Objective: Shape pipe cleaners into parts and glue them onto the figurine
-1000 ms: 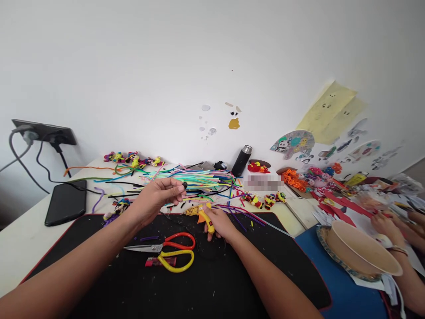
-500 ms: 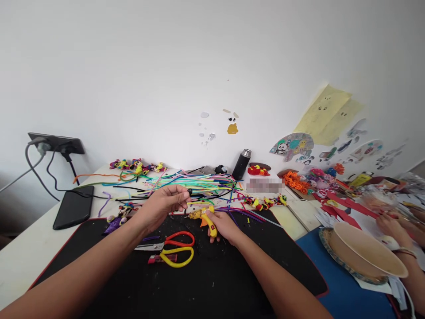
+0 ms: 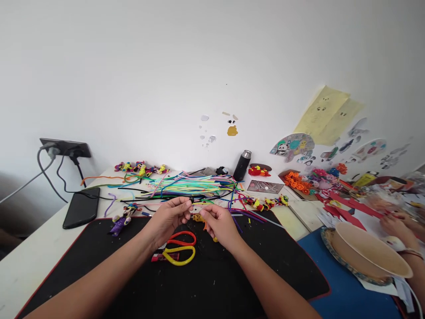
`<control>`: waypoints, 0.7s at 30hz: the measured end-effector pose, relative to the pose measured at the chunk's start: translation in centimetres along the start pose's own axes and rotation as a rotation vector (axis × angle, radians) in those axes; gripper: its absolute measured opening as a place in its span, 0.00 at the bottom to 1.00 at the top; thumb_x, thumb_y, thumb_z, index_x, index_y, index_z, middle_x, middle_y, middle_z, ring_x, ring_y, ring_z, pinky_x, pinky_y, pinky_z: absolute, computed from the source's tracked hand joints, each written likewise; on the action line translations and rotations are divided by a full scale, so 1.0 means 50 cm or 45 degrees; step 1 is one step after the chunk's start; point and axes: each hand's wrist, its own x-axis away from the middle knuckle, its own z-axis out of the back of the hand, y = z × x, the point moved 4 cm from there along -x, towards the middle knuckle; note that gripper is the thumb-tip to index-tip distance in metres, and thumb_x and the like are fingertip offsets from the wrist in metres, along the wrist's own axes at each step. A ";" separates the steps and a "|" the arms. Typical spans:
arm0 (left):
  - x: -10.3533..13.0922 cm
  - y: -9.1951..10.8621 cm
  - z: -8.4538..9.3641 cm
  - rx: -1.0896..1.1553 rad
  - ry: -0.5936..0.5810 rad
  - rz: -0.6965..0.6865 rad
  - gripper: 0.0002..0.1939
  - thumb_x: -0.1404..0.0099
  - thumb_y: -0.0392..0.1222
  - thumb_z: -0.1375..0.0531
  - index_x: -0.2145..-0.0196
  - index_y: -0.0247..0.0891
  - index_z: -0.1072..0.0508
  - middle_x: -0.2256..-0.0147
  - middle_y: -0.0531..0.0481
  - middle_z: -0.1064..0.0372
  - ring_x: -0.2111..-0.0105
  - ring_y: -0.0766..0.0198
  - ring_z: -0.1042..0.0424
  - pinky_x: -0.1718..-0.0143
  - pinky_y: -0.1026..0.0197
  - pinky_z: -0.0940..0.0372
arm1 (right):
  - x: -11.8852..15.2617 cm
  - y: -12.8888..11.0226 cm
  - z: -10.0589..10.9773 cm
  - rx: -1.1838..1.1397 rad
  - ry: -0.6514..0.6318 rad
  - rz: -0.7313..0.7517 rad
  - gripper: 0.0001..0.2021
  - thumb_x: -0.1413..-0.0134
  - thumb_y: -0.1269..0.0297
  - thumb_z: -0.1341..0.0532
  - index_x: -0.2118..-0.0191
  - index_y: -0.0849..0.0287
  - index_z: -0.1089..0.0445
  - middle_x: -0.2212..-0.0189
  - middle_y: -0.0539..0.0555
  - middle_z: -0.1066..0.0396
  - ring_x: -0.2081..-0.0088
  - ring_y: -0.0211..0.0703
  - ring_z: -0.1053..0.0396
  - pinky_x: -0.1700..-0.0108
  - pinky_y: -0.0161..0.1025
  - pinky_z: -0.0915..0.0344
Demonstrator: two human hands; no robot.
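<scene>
My left hand (image 3: pixel 174 216) pinches a small black piece (image 3: pixel 191 200) between thumb and fingertips above the black mat (image 3: pixel 212 283). Close beside it on the right, my right hand (image 3: pixel 217 223) has thumb and fingers pressed together; whatever they hold is too small to name. A yellow glue gun (image 3: pixel 198 218) lies on the mat behind my right hand, which hides most of it. Below my left hand are scissors (image 3: pixel 179 256) with one red and one yellow handle, their blades mostly covered. A red lighter-like item (image 3: pixel 158 257) lies beside the yellow handle.
Colourful pipe cleaners (image 3: pixel 195 185) are piled along the wall, near a black flask (image 3: pixel 242 165). A phone (image 3: pixel 81 207) and a purple figure (image 3: pixel 119 225) are at the left. Toward the right stand a large bowl (image 3: pixel 368 252) and another person's hand (image 3: pixel 395 225).
My right hand has let go of the glue gun, which now lies on the mat, and has moved up beside my left hand. The view has shifted slightly.
</scene>
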 end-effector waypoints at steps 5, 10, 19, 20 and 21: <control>0.010 -0.017 0.006 0.057 0.008 -0.001 0.15 0.47 0.43 0.22 0.71 0.32 0.22 0.73 0.51 0.27 0.77 0.72 0.33 0.77 0.70 0.38 | -0.008 -0.006 -0.056 -0.324 0.047 0.081 0.19 0.43 0.47 0.35 0.60 0.60 0.28 0.86 0.41 0.38 0.88 0.30 0.47 0.85 0.30 0.52; 0.016 -0.029 0.022 0.112 0.133 -0.015 0.18 0.52 0.43 0.20 0.70 0.33 0.22 0.74 0.53 0.28 0.78 0.72 0.33 0.79 0.71 0.38 | -0.013 -0.001 -0.084 -0.424 0.030 0.094 0.17 0.43 0.49 0.34 0.60 0.60 0.29 0.85 0.42 0.36 0.89 0.29 0.47 0.86 0.30 0.54; 0.021 -0.042 0.025 0.100 0.152 -0.016 0.18 0.51 0.45 0.21 0.70 0.34 0.22 0.76 0.54 0.29 0.79 0.71 0.33 0.79 0.71 0.37 | -0.018 0.008 -0.094 -0.434 0.034 0.071 0.17 0.45 0.49 0.33 0.62 0.59 0.29 0.86 0.42 0.36 0.88 0.30 0.46 0.85 0.30 0.54; 0.022 -0.043 0.025 0.101 0.159 -0.019 0.18 0.51 0.45 0.21 0.70 0.34 0.22 0.76 0.54 0.29 0.79 0.71 0.33 0.79 0.70 0.38 | -0.019 0.010 -0.094 -0.437 0.033 0.069 0.17 0.45 0.49 0.33 0.61 0.59 0.29 0.86 0.42 0.36 0.88 0.30 0.46 0.86 0.30 0.55; 0.022 -0.043 0.026 0.100 0.168 -0.022 0.18 0.51 0.45 0.21 0.70 0.34 0.22 0.76 0.54 0.29 0.79 0.72 0.33 0.79 0.70 0.38 | -0.019 0.011 -0.095 -0.441 0.032 0.066 0.17 0.45 0.49 0.33 0.61 0.59 0.29 0.86 0.42 0.36 0.88 0.30 0.46 0.86 0.30 0.55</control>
